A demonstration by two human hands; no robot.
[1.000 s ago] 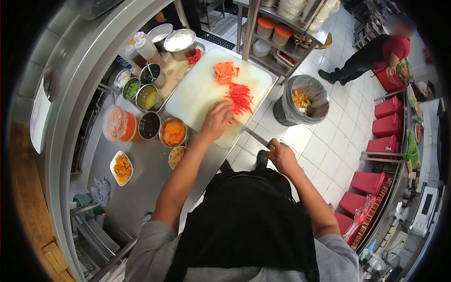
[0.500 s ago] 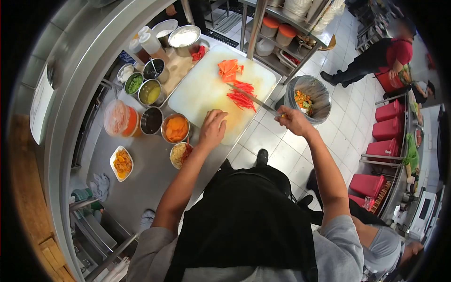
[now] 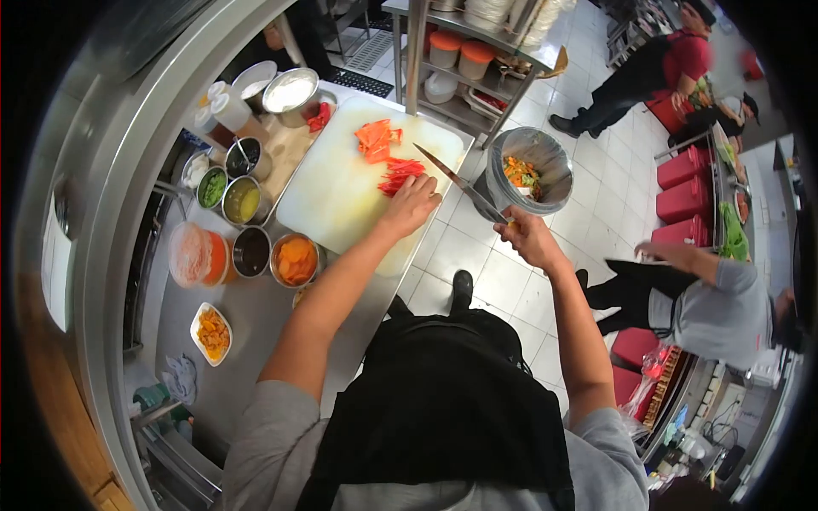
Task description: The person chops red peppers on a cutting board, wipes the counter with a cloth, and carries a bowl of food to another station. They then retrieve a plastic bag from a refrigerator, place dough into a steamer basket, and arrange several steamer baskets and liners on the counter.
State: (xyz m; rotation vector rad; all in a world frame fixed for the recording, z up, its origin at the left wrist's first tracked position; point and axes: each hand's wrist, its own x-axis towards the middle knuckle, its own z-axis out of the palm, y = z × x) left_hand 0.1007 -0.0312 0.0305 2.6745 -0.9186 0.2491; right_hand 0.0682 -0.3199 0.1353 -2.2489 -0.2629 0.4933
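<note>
On the white cutting board (image 3: 341, 183) my left hand (image 3: 412, 207) is closed over the near end of a pile of thin red pepper strips (image 3: 398, 175); its fingertips are partly hidden. My right hand (image 3: 530, 237) grips a knife (image 3: 464, 186) by the handle, off the board's right edge, blade pointing up and left. Flat orange-red pepper pieces (image 3: 375, 140) lie just beyond the strips. To the left of the board is a metal container of orange slices (image 3: 296, 260).
A lined bin (image 3: 558, 162) with vegetable scraps stands right of the table. Metal pots of sauces, a green-filled pot (image 3: 211, 187), squeeze bottles (image 3: 228, 111) and a white dish (image 3: 211, 334) line the left side. Shelving (image 3: 477, 77) rises behind; several people are at the right.
My left hand has moved up the board onto the red strips. The knife has swung away from the strips, out past the board's edge. A person at the right has come further into view.
</note>
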